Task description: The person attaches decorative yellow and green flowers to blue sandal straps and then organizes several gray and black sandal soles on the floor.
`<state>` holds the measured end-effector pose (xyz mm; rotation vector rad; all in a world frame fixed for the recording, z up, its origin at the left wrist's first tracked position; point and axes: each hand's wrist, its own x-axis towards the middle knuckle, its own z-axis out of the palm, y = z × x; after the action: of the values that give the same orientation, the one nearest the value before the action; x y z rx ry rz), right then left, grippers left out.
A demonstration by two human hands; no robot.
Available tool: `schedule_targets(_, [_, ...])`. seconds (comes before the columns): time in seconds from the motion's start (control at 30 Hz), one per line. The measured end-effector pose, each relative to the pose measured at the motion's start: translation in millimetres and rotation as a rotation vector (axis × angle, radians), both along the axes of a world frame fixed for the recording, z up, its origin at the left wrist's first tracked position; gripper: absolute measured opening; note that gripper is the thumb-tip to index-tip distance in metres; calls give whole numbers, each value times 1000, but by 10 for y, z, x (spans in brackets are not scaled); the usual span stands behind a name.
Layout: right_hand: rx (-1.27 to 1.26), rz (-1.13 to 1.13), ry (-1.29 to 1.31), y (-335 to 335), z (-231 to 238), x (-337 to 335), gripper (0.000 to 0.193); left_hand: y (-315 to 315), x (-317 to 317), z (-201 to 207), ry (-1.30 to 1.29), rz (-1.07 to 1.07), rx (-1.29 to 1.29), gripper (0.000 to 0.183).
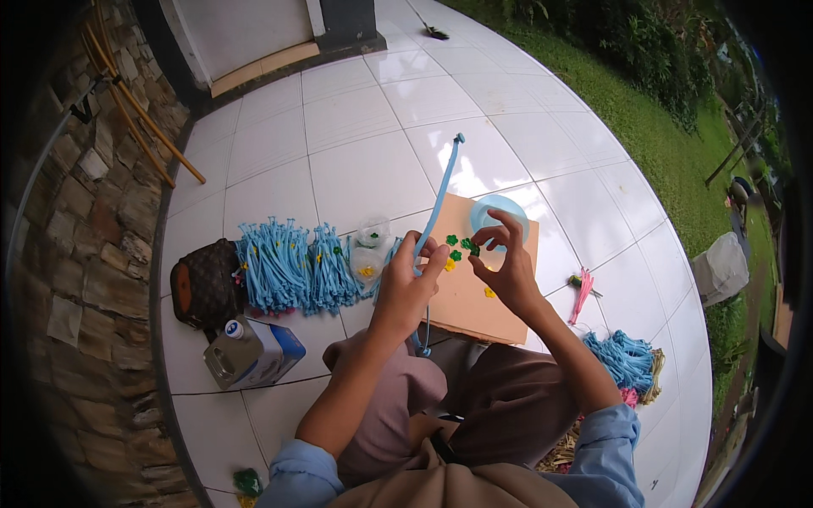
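My left hand [408,284] is closed around a light blue cord [442,188]. One knobbed end of the cord stands up beyond the fingers, and the other hangs down between my knees. Just right of it, my right hand [511,269] pinches a small dark green flower-shaped piece [474,251] between thumb and fingertips. Under the hands lies a brown cardboard sheet [508,313], bearing loose green flower pieces [456,256] and yellow flower pieces [489,293]. A translucent blue bowl [506,206] sits at its far edge, partly behind my right fingers.
Bundles of blue cords [275,267] lie at left, beside clear plastic bags [371,245], a dark patterned bag [206,284] and a metal can [252,351]. Pink cords [582,296] and more blue cords [622,360] lie at right. A stone wall [97,330] borders the tiled floor.
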<state>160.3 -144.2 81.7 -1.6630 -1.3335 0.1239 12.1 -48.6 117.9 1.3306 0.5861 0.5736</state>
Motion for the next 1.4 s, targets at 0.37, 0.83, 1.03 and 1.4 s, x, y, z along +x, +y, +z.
schedule_targets(0.37, [145, 117, -288, -220, 630, -395, 55, -35, -27, 137, -128, -85, -144, 27])
schedule_targets(0.83, [370, -23, 589, -271, 835, -342, 62, -114, -46, 168, -327, -366, -295, 22])
schedule_targets(1.03, [226, 59, 1019, -203, 827, -367, 57, -218, 9, 176, -237, -327, 20, 34])
schedule_targets(1.4, [242, 64, 988, -179, 817, -376, 52, -276, 30, 150, -149, -272, 197, 29])
